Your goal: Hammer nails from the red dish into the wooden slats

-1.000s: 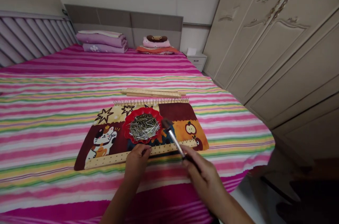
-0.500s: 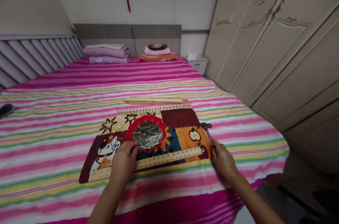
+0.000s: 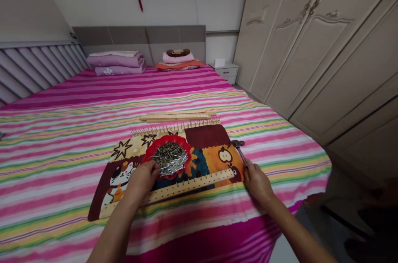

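My left hand (image 3: 143,178) is at the near left rim of a red scalloped bowl (image 3: 188,147), its fingers pinched together. Whatever may be between those fingertips is hidden. Loose nails (image 3: 171,158) fill the bowl. My right hand (image 3: 258,181) grips a hammer (image 3: 241,152) by its handle, the head lying at the mat's right edge. In front of me a wooden strip with holes (image 3: 189,186) lies along the near side of a patterned mat (image 3: 205,136). Several nails stand upright in its right part; my left forearm covers some of its left part.
Beyond the mat another strip (image 3: 155,129) bristles with a row of upright nails. Flat wooden strips (image 3: 177,117) lie stacked behind it. Everything rests on a striped bedspread (image 3: 62,138). Folded bedding (image 3: 116,63) sits by the headboard; wardrobes (image 3: 311,47) line the right.
My left hand has shifted up to the bowl's rim, nearer the nails. My right hand stays on the hammer. The whole view has turned slightly to the right.
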Demonstrator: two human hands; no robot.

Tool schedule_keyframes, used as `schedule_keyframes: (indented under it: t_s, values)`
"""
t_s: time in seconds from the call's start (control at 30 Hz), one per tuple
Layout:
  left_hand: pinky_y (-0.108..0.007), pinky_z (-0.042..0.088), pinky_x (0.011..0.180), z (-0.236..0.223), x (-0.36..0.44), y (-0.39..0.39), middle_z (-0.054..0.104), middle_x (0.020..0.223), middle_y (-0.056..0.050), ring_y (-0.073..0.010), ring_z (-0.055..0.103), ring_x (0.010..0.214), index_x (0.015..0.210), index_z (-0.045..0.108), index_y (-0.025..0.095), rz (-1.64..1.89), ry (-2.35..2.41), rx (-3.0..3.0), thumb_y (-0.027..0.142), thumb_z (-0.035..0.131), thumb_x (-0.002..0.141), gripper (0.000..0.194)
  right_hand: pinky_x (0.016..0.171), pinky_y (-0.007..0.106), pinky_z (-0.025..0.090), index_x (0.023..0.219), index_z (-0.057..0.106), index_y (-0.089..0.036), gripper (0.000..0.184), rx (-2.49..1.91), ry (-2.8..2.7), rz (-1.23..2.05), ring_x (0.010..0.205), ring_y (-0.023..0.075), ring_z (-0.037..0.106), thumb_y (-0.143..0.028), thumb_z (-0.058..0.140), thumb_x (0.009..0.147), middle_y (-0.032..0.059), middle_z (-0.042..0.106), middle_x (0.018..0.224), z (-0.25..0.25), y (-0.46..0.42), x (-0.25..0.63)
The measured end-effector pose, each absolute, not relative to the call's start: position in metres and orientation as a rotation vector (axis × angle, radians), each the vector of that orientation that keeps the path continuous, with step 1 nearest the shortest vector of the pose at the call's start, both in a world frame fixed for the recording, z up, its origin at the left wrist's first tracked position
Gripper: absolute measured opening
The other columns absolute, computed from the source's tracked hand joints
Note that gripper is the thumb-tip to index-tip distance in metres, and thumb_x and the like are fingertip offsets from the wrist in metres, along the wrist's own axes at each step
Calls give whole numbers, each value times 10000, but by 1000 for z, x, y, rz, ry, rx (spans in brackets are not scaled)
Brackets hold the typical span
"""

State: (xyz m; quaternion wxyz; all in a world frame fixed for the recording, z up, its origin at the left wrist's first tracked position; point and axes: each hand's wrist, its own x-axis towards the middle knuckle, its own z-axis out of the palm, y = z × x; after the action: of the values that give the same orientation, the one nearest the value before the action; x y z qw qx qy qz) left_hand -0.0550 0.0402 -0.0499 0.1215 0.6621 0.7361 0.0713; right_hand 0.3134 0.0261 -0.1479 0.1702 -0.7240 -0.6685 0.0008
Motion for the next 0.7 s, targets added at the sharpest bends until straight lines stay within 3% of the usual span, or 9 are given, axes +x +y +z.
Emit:
schedule_keyframes:
  t_s: [0.1,0.27,0.37,0.5,0.7]
  values:
    - [-243,374,583,-49,-62,33,651,629,13,-150,567,601,679,599,228,531,2104,1723,319,500,726,142,605,275,434,1235,524,-96,376,-2074,-1889,-4,703,194,606,-105,420,874,98,642,868,-148,27,313]
    - [-249,421,592,-52,-69,6,657,664,8,-159,577,640,710,622,212,867,1836,1449,476,537,646,285,576,257,413,1242,526,-104,376,-2099,-1884,-11,683,180,603,-111,422,882,96,642,882,-146,26,311]
    - [-238,385,561,-47,-76,-12,619,595,30,-148,558,590,642,596,225,714,2039,1466,415,526,641,202,581,259,405,1255,514,-107,383,-2102,-1895,-10,689,177,592,-114,423,882,100,638,900,-145,26,310]
    - [-239,311,518,-35,-76,-23,569,514,41,-138,517,517,556,545,231,254,2195,1645,280,531,643,101,569,263,387,1261,504,-95,389,-2116,-1901,-3,669,172,570,-110,408,885,104,632,890,-143,25,309]
    - [-254,317,558,-38,-52,-19,620,610,-13,-169,568,606,573,543,219,33,2251,1839,215,544,678,106,552,262,376,1269,499,-87,394,-2132,-1902,-6,659,173,557,-127,412,887,117,634,906,-141,23,308]
